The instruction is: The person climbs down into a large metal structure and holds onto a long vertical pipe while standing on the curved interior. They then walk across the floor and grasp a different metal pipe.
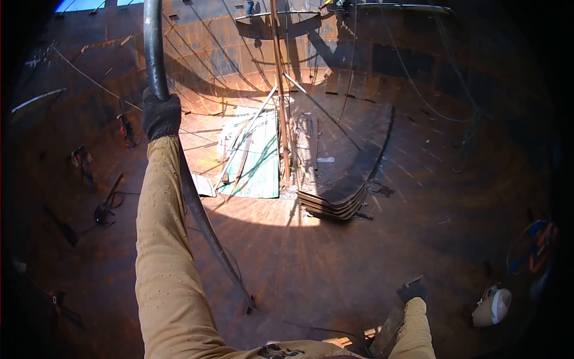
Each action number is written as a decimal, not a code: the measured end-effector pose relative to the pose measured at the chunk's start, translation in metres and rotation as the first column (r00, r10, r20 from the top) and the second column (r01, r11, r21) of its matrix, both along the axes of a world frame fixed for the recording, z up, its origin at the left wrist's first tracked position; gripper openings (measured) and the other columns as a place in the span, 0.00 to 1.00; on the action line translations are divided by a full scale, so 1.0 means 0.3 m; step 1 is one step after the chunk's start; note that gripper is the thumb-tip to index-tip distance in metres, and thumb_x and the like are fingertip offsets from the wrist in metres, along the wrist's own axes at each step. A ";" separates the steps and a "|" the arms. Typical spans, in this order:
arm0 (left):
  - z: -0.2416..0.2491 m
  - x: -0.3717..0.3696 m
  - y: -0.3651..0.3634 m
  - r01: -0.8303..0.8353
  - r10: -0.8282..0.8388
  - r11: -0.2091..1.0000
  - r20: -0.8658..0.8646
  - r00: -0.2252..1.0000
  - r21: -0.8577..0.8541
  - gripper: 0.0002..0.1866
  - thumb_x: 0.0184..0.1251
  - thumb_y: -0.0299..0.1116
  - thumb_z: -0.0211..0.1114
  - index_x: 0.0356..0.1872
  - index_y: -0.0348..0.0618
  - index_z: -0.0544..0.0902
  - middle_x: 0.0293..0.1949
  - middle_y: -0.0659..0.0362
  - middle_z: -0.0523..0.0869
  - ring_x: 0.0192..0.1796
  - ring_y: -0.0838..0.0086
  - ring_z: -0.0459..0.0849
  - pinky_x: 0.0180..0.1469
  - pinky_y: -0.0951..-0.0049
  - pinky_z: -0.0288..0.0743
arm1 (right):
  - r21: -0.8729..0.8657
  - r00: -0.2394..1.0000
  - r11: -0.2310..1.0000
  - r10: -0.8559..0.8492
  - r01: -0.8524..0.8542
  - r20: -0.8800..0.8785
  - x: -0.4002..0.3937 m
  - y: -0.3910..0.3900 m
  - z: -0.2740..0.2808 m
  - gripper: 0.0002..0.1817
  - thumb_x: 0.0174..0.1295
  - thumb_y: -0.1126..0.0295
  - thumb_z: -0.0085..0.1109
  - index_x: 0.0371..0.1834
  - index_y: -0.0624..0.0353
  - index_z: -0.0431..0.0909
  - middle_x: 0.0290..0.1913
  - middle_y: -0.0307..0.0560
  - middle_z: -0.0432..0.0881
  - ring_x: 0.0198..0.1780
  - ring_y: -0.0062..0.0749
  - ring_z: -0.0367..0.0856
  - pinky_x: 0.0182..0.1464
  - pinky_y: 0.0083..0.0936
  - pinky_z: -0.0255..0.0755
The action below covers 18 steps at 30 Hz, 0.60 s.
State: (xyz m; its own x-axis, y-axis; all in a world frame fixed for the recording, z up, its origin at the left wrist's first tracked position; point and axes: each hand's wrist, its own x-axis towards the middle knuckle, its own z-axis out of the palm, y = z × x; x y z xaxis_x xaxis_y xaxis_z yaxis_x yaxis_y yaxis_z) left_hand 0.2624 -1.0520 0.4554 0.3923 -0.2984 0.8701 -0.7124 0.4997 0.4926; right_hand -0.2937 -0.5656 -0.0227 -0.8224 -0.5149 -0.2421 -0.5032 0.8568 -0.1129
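Observation:
My left hand (161, 113), in a dark glove, is wrapped round a long, curved metal pipe (153, 54). The pipe rises out of the top of the view and runs down past my tan sleeve to a low end near the floor. At the lower right, my right hand (412, 291), also gloved, closes on the upper end of a narrow flat board (387, 330). My sleeve and body hide part of that board, and the fingers are hard to make out in shadow.
Far below is a rusty steel floor ringed by a curved wall. Stacked curved plates (335, 203), green-white sheets (254, 161) and an upright pole (280, 90) stand mid-view. A pale container (492, 306) is at right; cables hang about. Other people are partly visible at the top.

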 end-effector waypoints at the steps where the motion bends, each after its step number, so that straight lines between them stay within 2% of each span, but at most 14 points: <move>1: -0.002 0.004 -0.006 0.000 0.000 1.000 0.003 1.000 -0.008 0.18 0.59 0.39 0.72 0.46 0.42 0.80 0.36 0.51 0.87 0.40 0.58 0.86 0.47 0.58 0.76 | -0.013 1.000 1.000 -0.001 0.001 0.000 0.008 0.004 0.009 0.30 0.50 0.45 0.72 0.52 0.53 0.88 0.54 0.54 0.89 0.56 0.50 0.87 0.59 0.43 0.80; 3: -0.002 0.004 -0.018 0.005 -0.005 1.000 0.011 1.000 -0.024 0.18 0.60 0.39 0.72 0.46 0.42 0.80 0.36 0.51 0.86 0.40 0.58 0.86 0.47 0.58 0.76 | -0.011 1.000 1.000 -0.008 0.008 0.002 0.019 0.002 0.026 0.30 0.50 0.44 0.72 0.52 0.53 0.88 0.54 0.54 0.89 0.56 0.51 0.87 0.59 0.43 0.80; 6: 0.002 0.002 -0.004 0.035 -0.034 0.998 -0.009 0.999 0.043 0.22 0.60 0.42 0.69 0.54 0.49 0.77 0.43 0.47 0.87 0.46 0.48 0.88 0.50 0.51 0.78 | 0.015 1.000 1.000 -0.005 0.005 0.001 0.015 0.003 0.025 0.30 0.50 0.44 0.72 0.52 0.52 0.88 0.53 0.54 0.89 0.56 0.51 0.87 0.59 0.43 0.80; 14: 0.001 0.006 -0.013 -0.016 0.016 0.999 0.018 1.000 0.043 0.21 0.59 0.43 0.69 0.52 0.49 0.78 0.42 0.47 0.87 0.44 0.48 0.88 0.48 0.51 0.78 | -0.053 0.999 0.998 0.011 -0.013 -0.032 0.018 0.003 0.016 0.29 0.50 0.45 0.72 0.51 0.50 0.88 0.53 0.54 0.89 0.54 0.52 0.88 0.58 0.43 0.81; 17: 0.000 0.002 0.003 -0.011 0.011 0.999 0.016 1.000 0.043 0.21 0.59 0.43 0.69 0.51 0.50 0.78 0.41 0.47 0.88 0.44 0.48 0.88 0.48 0.51 0.78 | 0.008 1.000 1.000 0.021 -0.021 0.007 0.057 0.002 0.093 0.31 0.57 0.39 0.64 0.55 0.50 0.88 0.60 0.51 0.87 0.59 0.47 0.86 0.62 0.40 0.79; 18: 0.001 -0.002 0.011 -0.003 0.003 0.999 0.011 1.000 0.042 0.21 0.59 0.43 0.69 0.51 0.50 0.78 0.41 0.48 0.88 0.45 0.48 0.88 0.48 0.51 0.78 | 0.018 1.000 1.000 0.016 -0.016 0.006 0.052 -0.002 0.086 0.32 0.56 0.39 0.65 0.55 0.50 0.88 0.59 0.52 0.87 0.59 0.47 0.86 0.62 0.40 0.79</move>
